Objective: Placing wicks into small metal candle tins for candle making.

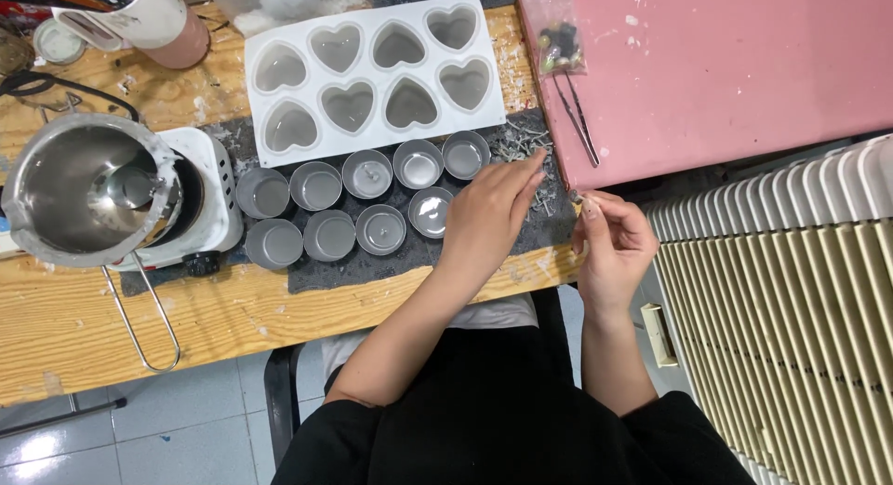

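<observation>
On the dark grey felt mat (pixel 326 273) sit 9 small round metal tealight cups (pixel 367 174) in 2 rows. By the look of it, 2 of them, the middle cup of the back row and the cup (pixel 382 229) below it, already carry a thin upright wick; the other 7 appear to have none, so the wicking seems barely begun. The white silicone mould with 8 heart-shaped cavities (pixel 372 74) above them looks unfilled.

The left hand (pixel 488 215) stretches flat, fingers together, its tips on the loose heap of short pale wick pieces (pixel 524 150) at the mat's far right corner. The right hand (pixel 609 239) hovers off the wooden desk (pixel 84 318) edge, thumb and forefinger pinched on what seems 1 small wick.

A small clear plastic zip bag holding dark and green beads (pixel 556 34) lies on the pink board (pixel 726 76), slim metal tweezers (pixel 579 122) just below it. At left, a steel melting pot (pixel 84 192) rests on a white hotplate (pixel 209 206).
</observation>
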